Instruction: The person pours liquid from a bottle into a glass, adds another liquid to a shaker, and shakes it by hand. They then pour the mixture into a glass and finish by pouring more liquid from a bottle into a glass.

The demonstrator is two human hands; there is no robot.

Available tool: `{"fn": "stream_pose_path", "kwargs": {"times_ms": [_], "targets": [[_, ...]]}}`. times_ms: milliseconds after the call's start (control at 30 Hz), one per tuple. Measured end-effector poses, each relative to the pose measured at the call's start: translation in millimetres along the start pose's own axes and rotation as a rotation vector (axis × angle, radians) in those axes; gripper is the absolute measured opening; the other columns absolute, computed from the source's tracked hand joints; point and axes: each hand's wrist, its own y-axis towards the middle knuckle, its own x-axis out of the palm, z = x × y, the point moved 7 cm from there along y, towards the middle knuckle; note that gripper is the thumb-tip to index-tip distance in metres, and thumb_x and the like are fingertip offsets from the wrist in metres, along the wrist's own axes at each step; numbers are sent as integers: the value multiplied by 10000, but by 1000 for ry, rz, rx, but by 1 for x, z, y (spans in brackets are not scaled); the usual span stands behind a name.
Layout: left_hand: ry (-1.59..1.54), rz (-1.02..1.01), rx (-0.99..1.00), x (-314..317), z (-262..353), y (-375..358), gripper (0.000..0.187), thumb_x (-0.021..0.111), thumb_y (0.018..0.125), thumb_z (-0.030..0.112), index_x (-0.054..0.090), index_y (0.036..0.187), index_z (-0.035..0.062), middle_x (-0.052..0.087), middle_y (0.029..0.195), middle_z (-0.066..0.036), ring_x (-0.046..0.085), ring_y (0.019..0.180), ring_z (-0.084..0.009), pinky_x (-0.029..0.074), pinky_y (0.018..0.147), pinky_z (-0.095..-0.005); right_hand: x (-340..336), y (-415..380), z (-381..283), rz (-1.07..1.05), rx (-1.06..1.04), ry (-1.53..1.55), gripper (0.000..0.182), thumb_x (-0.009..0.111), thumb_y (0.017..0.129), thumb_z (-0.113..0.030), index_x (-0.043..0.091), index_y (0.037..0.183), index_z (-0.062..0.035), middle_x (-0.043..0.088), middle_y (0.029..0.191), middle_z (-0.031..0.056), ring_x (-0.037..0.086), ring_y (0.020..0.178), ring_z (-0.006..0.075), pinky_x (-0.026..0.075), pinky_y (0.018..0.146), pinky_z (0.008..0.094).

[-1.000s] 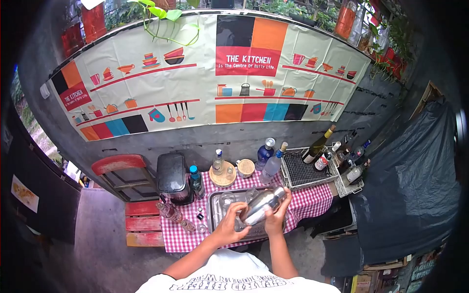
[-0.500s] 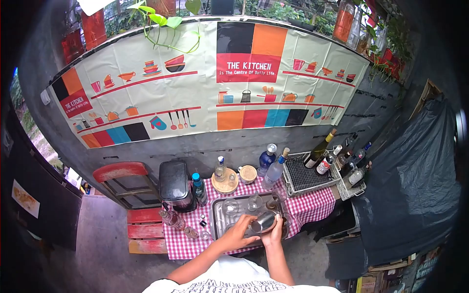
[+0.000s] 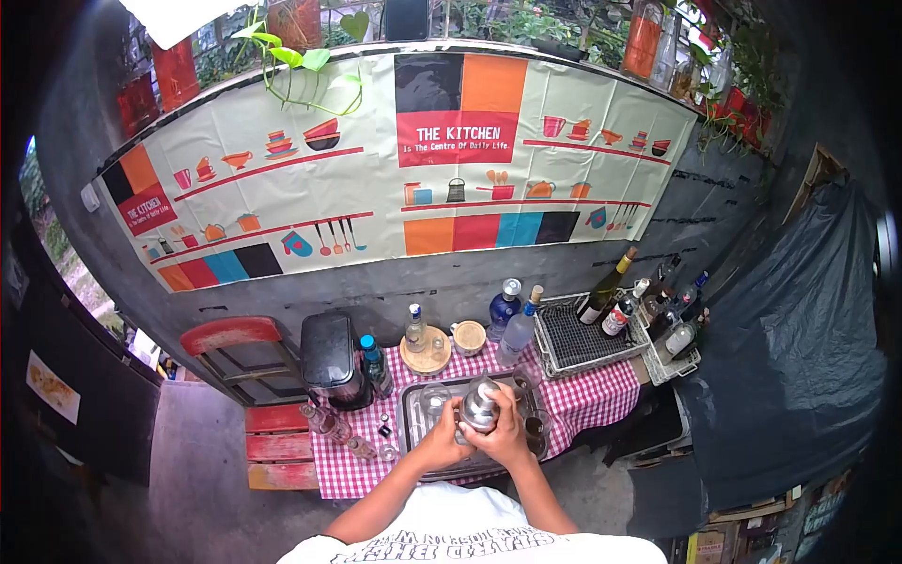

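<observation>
A silver metal cocktail shaker (image 3: 480,404) is held above a dark tray (image 3: 404,434) on the checked cloth. My left hand (image 3: 442,446) wraps its lower left side. On the right side, my right hand (image 3: 505,434) grips it with the fingers up near its shoulder. The shaker stands roughly upright, with its narrower top uppermost; my hands cover much of its lower body. On the tray, a clear glass (image 3: 434,399) is left of the shaker, and another glass (image 3: 536,426) is by my right hand.
Behind the tray stand a round wooden board (image 3: 434,361) with a clear bottle (image 3: 415,329), a mug (image 3: 468,336) and a blue bottle (image 3: 504,310). A wire rack (image 3: 564,352) holds bottles at right. A black bin (image 3: 329,352) and small bottles (image 3: 324,421) are left.
The metal shaker was tilted low over the tray's right, held by my right hand with my left hand beside it. Now it is upright, further left, and both hands are around it.
</observation>
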Motion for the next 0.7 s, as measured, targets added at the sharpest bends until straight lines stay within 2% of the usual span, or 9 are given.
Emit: {"fn": "stream_pose_path", "kwargs": {"times_ms": [67, 133, 233, 300, 400, 433, 467, 567, 700], "targets": [[2, 43, 20, 3, -1, 1, 961, 782, 718, 118, 167, 1449, 12, 465, 1328, -239, 534, 1246, -333, 440, 1034, -408, -5, 3, -1, 19, -72, -32, 796, 861, 667, -186, 397, 1308, -97, 478, 1275, 248, 554, 1123, 424, 487, 951, 475], [-132, 45, -22, 5, 7, 7, 959, 780, 710, 110, 183, 1456, 24, 482, 1297, -235, 555, 1204, -308, 454, 1014, -406, -9, 3, 9, 18, -48, 21, 813, 845, 686, -158, 368, 1342, -93, 476, 1261, 216, 558, 1114, 366, 483, 950, 452], [-51, 139, 32, 7, 22, 9, 872, 822, 721, 157, 312, 1418, 43, 517, 1250, -183, 582, 1136, -293, 471, 979, -403, -20, -6, 59, 204, 310, 446, 874, 788, 745, -165, 269, 1445, -93, 434, 1260, 136, 477, 1140, 215, 433, 968, 356], [123, 256, 93, 3, 47, 9, 721, 846, 745, 236, 458, 1320, 39, 542, 1213, -147, 601, 1085, -293, 493, 915, -382, -23, -11, 77, 329, 514, 819, 778, 694, 842, -173, 245, 1476, -133, 444, 1270, 103, 482, 1160, 193, 434, 1000, 356], [200, 264, 102, 18, 65, 17, 663, 841, 753, 258, 498, 1272, 29, 559, 1166, -158, 604, 1056, -301, 496, 884, -371, -12, -37, 115, 379, 848, 1205, 679, 582, 951, -220, 202, 1512, -191, 446, 1306, 71, 501, 1176, 201, 465, 997, 386], [200, 248, 77, 25, 69, 20, 639, 838, 757, 282, 516, 1246, 26, 571, 1137, -163, 603, 1049, -317, 494, 892, -387, -8, -50, 126, 418, 929, 1178, 536, 534, 984, -342, 347, 1449, -151, 524, 1272, 74, 559, 1134, 212, 493, 957, 384], [201, 252, 66, 32, 69, 21, 639, 838, 757, 282, 516, 1246, 26, 571, 1137, -163, 603, 1049, -317, 494, 892, -387, -11, -57, 132, 411, 939, 1180, 536, 534, 984, -342, 347, 1449, -151, 524, 1272, 74, 559, 1134, 212, 493, 957, 384], [279, 203, 46, 55, 73, 26, 651, 833, 763, 291, 507, 1260, 25, 572, 1150, -168, 594, 1080, -326, 488, 912, -406, -2, -76, 145, 226, 1080, 1430, 411, 460, 989, -475, 600, 1118, -112, 665, 1084, 69, 647, 1018, 219, 539, 871, 376], [314, 229, 72, 75, 77, 28, 651, 830, 768, 282, 503, 1266, 19, 561, 1175, -175, 583, 1108, -323, 480, 931, -412, -10, -89, 170, 240, 1140, 1492, 352, 498, 992, -404, 559, 1186, -117, 642, 1111, 70, 642, 1015, 219, 546, 865, 390]]}}
